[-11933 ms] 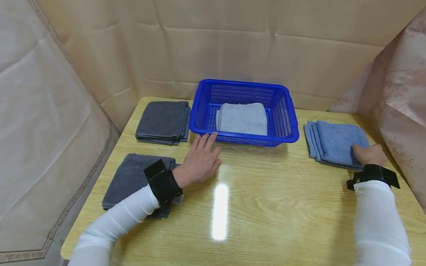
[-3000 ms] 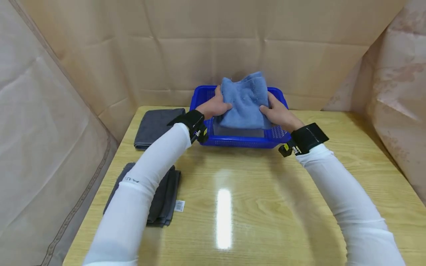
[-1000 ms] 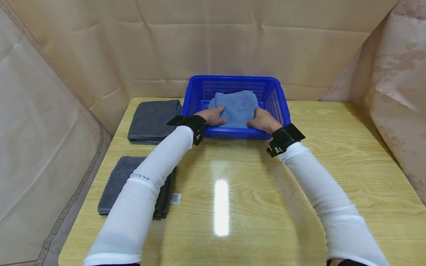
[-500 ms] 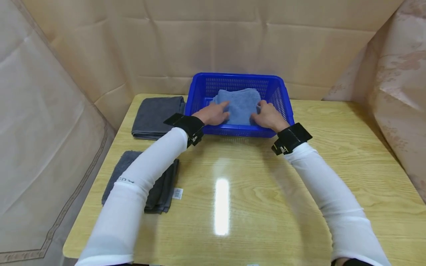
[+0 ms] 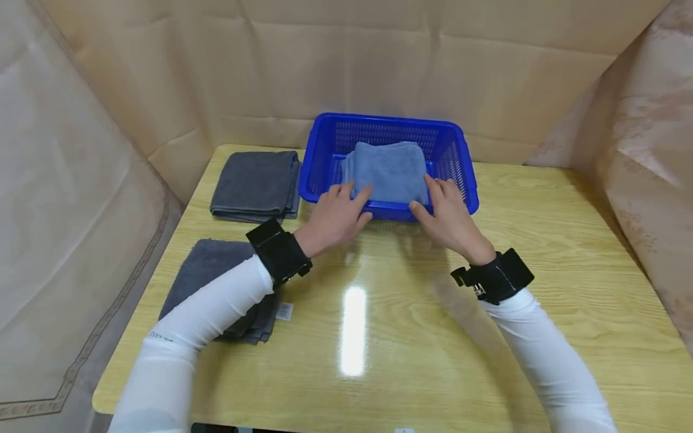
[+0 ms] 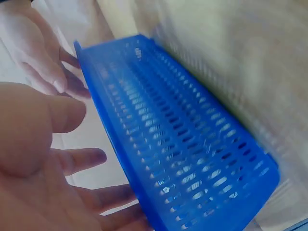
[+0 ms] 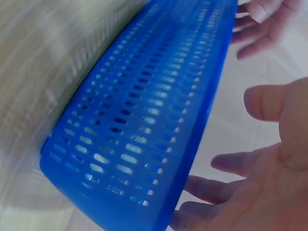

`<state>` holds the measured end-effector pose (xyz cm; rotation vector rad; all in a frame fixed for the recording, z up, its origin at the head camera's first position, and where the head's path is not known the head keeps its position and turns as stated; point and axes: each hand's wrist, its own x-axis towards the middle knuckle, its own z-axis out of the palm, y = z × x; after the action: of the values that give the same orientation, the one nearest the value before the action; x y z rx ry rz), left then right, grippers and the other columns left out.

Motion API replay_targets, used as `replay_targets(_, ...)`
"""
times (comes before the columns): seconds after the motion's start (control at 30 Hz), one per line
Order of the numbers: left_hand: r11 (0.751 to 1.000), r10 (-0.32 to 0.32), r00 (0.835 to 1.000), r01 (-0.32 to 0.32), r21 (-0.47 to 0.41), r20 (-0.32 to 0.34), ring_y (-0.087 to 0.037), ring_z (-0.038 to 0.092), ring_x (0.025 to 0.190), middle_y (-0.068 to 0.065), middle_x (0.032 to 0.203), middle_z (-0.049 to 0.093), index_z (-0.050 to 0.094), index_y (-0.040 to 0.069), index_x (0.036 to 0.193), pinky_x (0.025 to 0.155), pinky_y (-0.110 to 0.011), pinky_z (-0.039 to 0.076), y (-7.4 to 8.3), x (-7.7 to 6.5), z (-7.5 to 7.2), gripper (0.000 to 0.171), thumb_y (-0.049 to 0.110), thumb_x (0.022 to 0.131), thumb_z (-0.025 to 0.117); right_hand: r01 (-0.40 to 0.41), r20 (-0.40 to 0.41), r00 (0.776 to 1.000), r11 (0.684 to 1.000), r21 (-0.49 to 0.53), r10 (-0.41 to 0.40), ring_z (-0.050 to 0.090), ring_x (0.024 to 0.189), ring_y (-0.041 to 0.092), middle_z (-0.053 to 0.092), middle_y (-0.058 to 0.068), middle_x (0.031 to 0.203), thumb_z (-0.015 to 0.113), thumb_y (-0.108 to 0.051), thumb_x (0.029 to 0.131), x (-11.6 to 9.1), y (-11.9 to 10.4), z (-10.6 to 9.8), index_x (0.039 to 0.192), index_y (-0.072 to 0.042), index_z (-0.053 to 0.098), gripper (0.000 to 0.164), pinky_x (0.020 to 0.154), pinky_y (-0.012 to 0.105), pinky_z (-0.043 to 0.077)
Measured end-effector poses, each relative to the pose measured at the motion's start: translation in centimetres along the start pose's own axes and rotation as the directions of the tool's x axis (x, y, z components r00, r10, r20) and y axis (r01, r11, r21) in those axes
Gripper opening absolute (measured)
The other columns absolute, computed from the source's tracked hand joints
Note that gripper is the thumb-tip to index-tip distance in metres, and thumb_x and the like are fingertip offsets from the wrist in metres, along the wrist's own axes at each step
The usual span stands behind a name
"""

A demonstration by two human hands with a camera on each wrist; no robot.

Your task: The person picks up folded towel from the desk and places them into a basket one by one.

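A folded blue towel lies inside the blue plastic basket, in the middle of its floor. My left hand hovers at the basket's near rim on the left, fingers spread and holding nothing. On the near rim's right part, my right hand has its fingers extended, also without a hold on anything. Both wrist views show the perforated front wall up close, with fingers reaching just past the rim. The light-coloured towel seen earlier in the basket is hidden under the blue one.
Left of the basket lies a folded dark grey towel. Nearer, a second dark grey towel with a white label is partly covered by my left sleeve. Beige cloth hangs behind the wooden table.
The blue towel went from the table's right side into the basket, over the light towel. Both hands have since let go of it and drawn back toward the near rim.
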<state>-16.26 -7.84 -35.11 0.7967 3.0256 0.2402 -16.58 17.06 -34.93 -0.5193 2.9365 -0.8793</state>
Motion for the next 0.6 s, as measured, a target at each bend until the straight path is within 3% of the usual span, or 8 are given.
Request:
replay_targets(0.13,0.997,0.045,0.999,-0.044,0.065,-0.018,-0.047,0.038,0.141,-0.03,0.154,0.038,0.039,0.014,0.158,0.112,-0.055,0.037,0.4,-1.3,0.8,0.056,0.035,0.108,0.052,0.025,0.029,0.999,0.998,-0.062,-0.024,0.005,0.148,0.058,0.02,0.04,0.158,0.052,-0.029,0.107,-1.6,0.1,0.3,0.158,0.007,0.022,0.069,0.116,0.07,0.01)
replay_targets(0.33,0.997,0.05,0.999,-0.049,0.06,-0.019,-0.045,0.029,0.147,-0.027,0.16,0.03,0.036,0.014,0.159,0.118,-0.054,0.028,0.2,-2.3,1.3,0.059,0.032,0.106,0.056,0.077,0.082,0.995,0.983,-0.167,-0.064,0.007,0.149,0.056,0.021,0.039,0.158,0.054,-0.031,0.107,-2.8,-0.1,1.4,0.157,0.006,0.029,0.067,0.118,0.066,0.01)
replay_targets(0.6,0.998,0.04,0.999,-0.041,0.056,0.006,-0.043,0.023,0.15,-0.025,0.163,0.024,0.031,0.015,0.161,0.12,-0.054,0.024,-0.3,-2.6,1.9,0.062,0.031,0.106,0.056,0.119,0.023,0.993,0.965,-0.233,-0.117,0.015,0.147,0.055,0.027,0.038,0.156,0.062,-0.025,0.102,-3.0,0.2,2.7,0.155,0.005,0.035,0.066,0.117,0.067,0.015)
